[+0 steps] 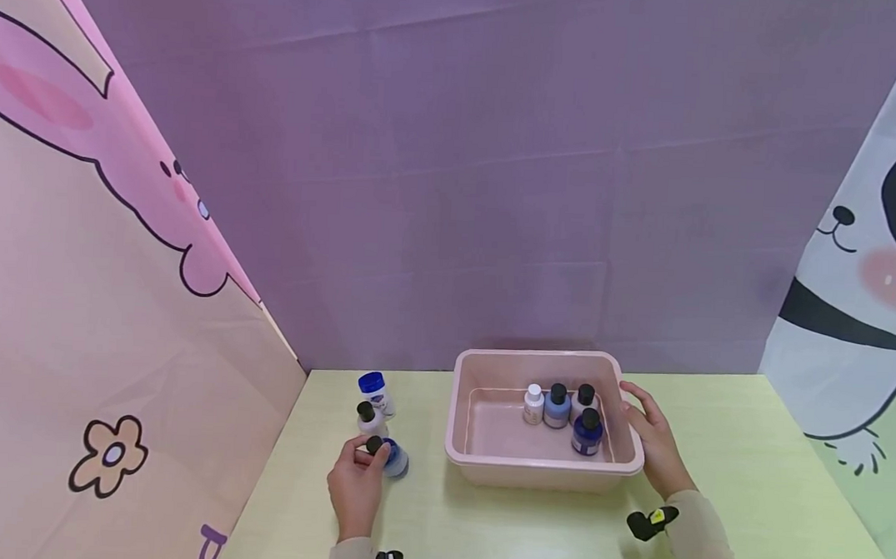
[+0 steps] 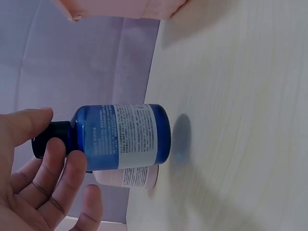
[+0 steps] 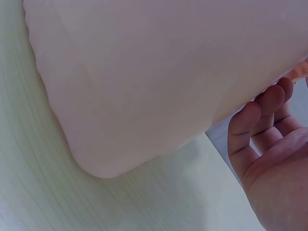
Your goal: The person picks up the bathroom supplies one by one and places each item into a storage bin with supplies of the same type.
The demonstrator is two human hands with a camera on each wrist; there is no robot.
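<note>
My left hand [image 1: 356, 486] pinches the black cap of a blue bottle [image 1: 397, 461] between thumb and fingers. In the left wrist view this bottle [image 2: 120, 137] is upright over the table, its shadow just apart from its base. Behind it stand a pale bottle with a black cap [image 1: 372, 421] and a white jar with a blue lid [image 1: 376, 393]. My right hand [image 1: 654, 443] holds the right rim of a pink plastic basin [image 1: 545, 465], with curled fingers [image 3: 245, 118] against its outer side in the right wrist view.
Inside the basin, toward its right end, several small bottles stand together: a white one [image 1: 533, 406], a light blue one [image 1: 557, 408], a pale one [image 1: 584, 402] and a dark blue one [image 1: 587, 434]. A purple backdrop [image 1: 459, 188] rises behind the table [image 1: 512, 532].
</note>
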